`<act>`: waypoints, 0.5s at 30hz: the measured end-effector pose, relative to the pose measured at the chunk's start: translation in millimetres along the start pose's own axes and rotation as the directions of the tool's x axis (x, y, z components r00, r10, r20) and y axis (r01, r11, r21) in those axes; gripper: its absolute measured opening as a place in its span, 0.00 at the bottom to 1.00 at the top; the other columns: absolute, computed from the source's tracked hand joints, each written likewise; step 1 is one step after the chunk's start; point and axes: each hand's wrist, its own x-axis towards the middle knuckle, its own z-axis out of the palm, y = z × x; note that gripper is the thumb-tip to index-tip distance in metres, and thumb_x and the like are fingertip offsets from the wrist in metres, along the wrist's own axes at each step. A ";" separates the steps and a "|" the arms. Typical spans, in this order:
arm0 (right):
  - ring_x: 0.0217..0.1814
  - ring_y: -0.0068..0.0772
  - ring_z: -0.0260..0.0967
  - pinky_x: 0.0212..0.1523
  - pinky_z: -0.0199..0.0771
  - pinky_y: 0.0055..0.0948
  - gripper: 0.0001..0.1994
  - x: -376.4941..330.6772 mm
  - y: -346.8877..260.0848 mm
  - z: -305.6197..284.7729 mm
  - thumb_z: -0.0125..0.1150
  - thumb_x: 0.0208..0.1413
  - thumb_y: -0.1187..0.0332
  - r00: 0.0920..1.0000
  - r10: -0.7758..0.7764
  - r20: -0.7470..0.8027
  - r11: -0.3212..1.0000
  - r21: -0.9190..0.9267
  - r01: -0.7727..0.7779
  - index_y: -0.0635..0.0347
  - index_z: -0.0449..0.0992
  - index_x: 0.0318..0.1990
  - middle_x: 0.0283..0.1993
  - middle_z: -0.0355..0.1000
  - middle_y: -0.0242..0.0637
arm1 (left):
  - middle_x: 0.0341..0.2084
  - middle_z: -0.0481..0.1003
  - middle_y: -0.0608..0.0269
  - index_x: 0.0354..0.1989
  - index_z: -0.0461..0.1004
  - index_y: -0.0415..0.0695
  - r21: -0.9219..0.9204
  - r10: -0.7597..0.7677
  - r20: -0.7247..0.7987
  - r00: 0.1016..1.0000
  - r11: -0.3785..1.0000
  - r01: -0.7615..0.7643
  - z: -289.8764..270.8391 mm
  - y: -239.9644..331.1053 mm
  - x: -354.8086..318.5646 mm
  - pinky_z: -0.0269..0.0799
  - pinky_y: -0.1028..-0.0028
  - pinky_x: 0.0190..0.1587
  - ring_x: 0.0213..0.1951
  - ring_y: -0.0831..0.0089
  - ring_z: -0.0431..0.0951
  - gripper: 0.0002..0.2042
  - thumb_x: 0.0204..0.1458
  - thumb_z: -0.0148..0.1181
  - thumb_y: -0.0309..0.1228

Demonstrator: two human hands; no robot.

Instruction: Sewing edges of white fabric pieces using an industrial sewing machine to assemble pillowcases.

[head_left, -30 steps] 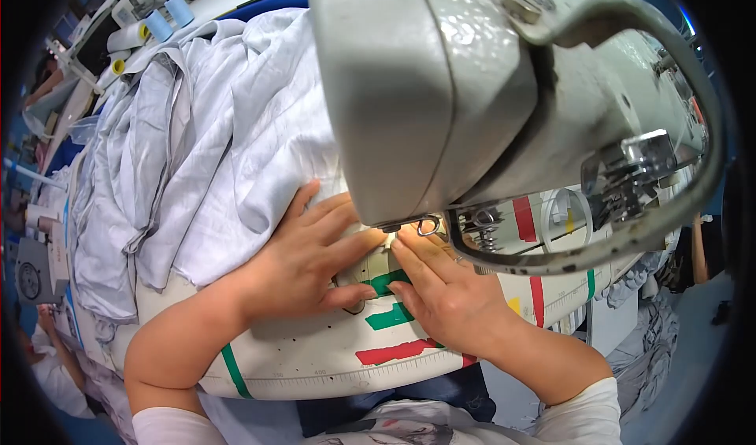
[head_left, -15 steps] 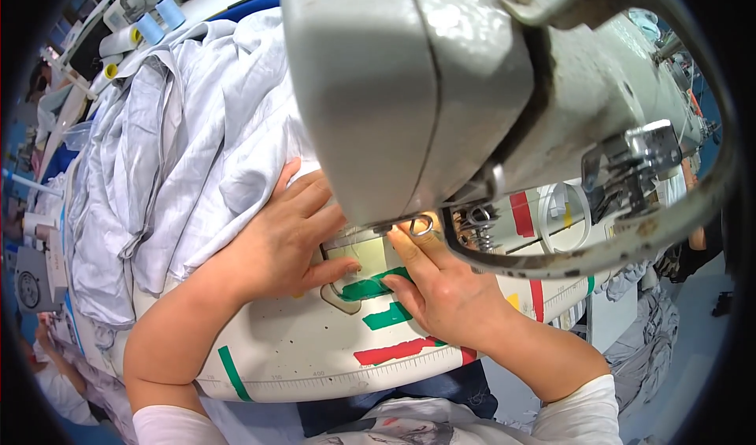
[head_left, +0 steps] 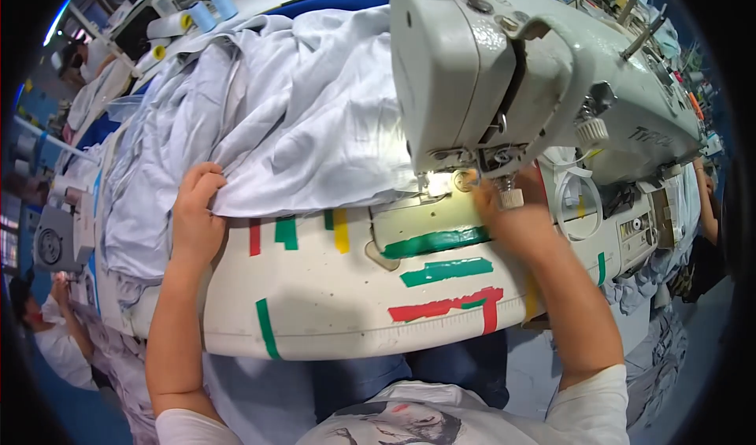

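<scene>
A large pale white cloth (head_left: 315,114) lies in folds left of the sewing machine (head_left: 441,75), its front edge running to the presser foot (head_left: 431,183). At that edge's left end, my left hand (head_left: 197,213) grips the cloth with bent fingers. My right hand (head_left: 516,228) is beside the needle area, right of the presser foot. Motion blurs it and the machine head partly covers its fingertips, so its grip is unclear. A small lamp glow lights the metal needle plate (head_left: 417,220).
Green, red and yellow tape strips mark the white machine table (head_left: 315,303). Thread cones (head_left: 224,4) stand at the far left. A white looped band (head_left: 579,201) hangs right of the needle. Another person (head_left: 59,327) sits at the left; grey cloth (head_left: 657,366) is heaped lower right.
My left hand has moved left from beside the needle to the cloth's front edge, which now stretches towards the presser foot. My right hand has shifted right. The view has pulled back from the machine.
</scene>
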 end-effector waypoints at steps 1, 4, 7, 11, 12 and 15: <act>0.52 0.51 0.64 0.54 0.60 0.53 0.15 12.9 7.6 -10.5 0.61 0.44 0.73 1.000 -0.026 0.004 0.999 -0.038 0.026 0.62 0.72 0.43 0.48 0.68 0.49 | 0.37 0.73 0.52 0.33 0.69 0.38 -0.064 -0.014 -0.062 0.998 0.998 0.010 -6.2 -9.1 -5.9 0.68 0.67 0.47 0.42 0.53 0.73 0.14 0.35 0.54 0.11; 0.46 0.52 0.66 0.59 0.57 0.47 0.23 -8.1 1.5 -27.4 0.64 0.40 0.72 0.861 -0.171 -0.480 0.957 -0.289 0.029 0.58 0.73 0.49 0.42 0.67 0.45 | 0.33 0.73 0.57 0.34 0.67 0.38 -0.206 -0.072 -0.139 0.988 0.978 0.042 -34.2 -14.0 -24.2 0.68 0.72 0.45 0.37 0.65 0.74 0.12 0.40 0.54 0.12; 0.51 0.53 0.65 0.60 0.56 0.50 0.28 -51.4 -51.4 -18.7 0.65 0.39 0.73 0.903 -0.174 -0.392 0.984 -0.096 0.148 0.59 0.70 0.53 0.49 0.65 0.46 | 0.21 0.62 0.70 0.36 0.65 0.41 -0.306 -0.153 -0.124 0.980 0.946 0.109 -69.1 10.7 -58.9 0.57 0.81 0.27 0.24 0.83 0.60 0.09 0.46 0.52 0.16; 0.59 0.48 0.64 0.64 0.53 0.54 0.21 -80.4 -123.8 -21.1 0.58 0.47 0.72 0.764 -0.522 -0.379 0.785 0.138 0.604 0.59 0.72 0.52 0.56 0.66 0.46 | 0.17 0.68 0.59 0.39 0.70 0.40 -0.122 0.252 0.457 0.853 0.968 -0.221 -120.9 113.6 -84.4 0.68 0.63 0.23 0.21 0.58 0.74 0.17 0.36 0.61 0.24; 0.58 0.45 0.65 0.64 0.54 0.54 0.18 -84.8 -139.1 -21.5 0.57 0.48 0.71 0.726 -0.586 -0.359 0.726 0.166 0.668 0.59 0.73 0.50 0.54 0.67 0.45 | 0.17 0.70 0.58 0.37 0.70 0.39 -0.308 0.385 0.515 0.766 0.917 -0.253 -116.9 130.5 -96.9 0.68 0.63 0.23 0.22 0.57 0.75 0.14 0.38 0.60 0.24; 0.49 0.35 0.70 0.64 0.56 0.53 0.10 -106.6 -145.8 -28.3 0.56 0.43 0.68 0.603 -0.798 0.009 0.586 0.249 0.772 0.60 0.74 0.35 0.38 0.71 0.36 | 0.19 0.73 0.54 0.32 0.67 0.37 -0.363 0.374 0.875 0.307 0.927 -0.093 -88.6 185.2 -102.7 0.67 0.62 0.21 0.23 0.56 0.76 0.08 0.46 0.58 0.27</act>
